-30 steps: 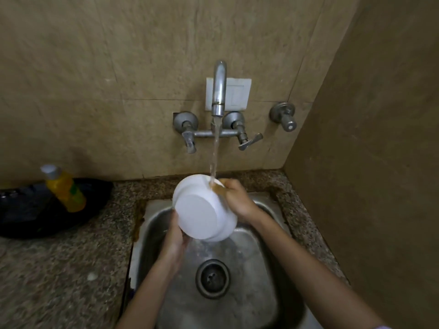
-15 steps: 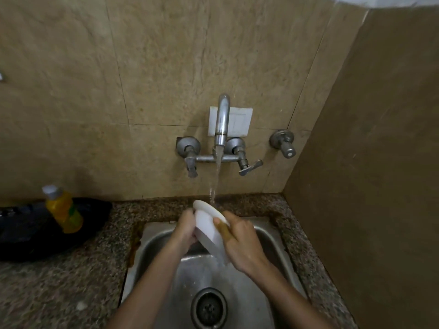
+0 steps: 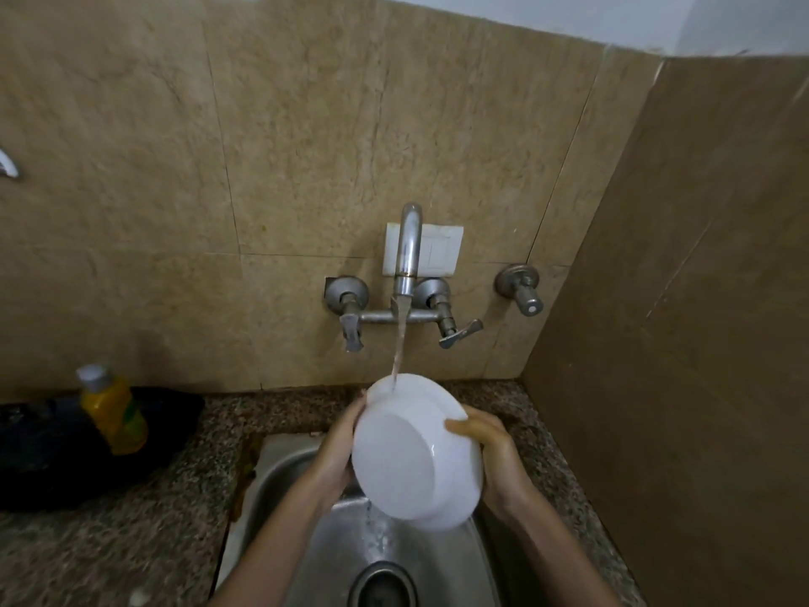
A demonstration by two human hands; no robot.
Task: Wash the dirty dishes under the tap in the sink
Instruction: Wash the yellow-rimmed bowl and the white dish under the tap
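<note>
The white bowl (image 3: 416,457) was held up over the sink (image 3: 280,484). It was tipped, so its bottom was turned to the camera and its open side to the wall. Water (image 3: 399,343) from the tap (image 3: 408,251) was seen hitting the rim at twelve o'clock. It was seen running off the bowl at six o'clock, down toward the drain (image 3: 383,584).

The bowl was gripped from both sides. The left hand (image 3: 339,453) was placed at nine o'clock and the right hand (image 3: 494,462) at three o'clock, with the right thumb laid on the outside wall. The other fingers were hidden behind the bowl, so their curl could not be told.

The step was judged to be rinsing. To do it well, the bowl would need to be turned slowly, so that every part of the rim and the inside was passed under the water. A firm hold was called for, since a wet bowl could slip. The bowl was best kept low, so that less water would be splashed.

Far off at nine o'clock, a yellow soap bottle (image 3: 114,414) was seen on a black tray (image 3: 43,457).
</note>
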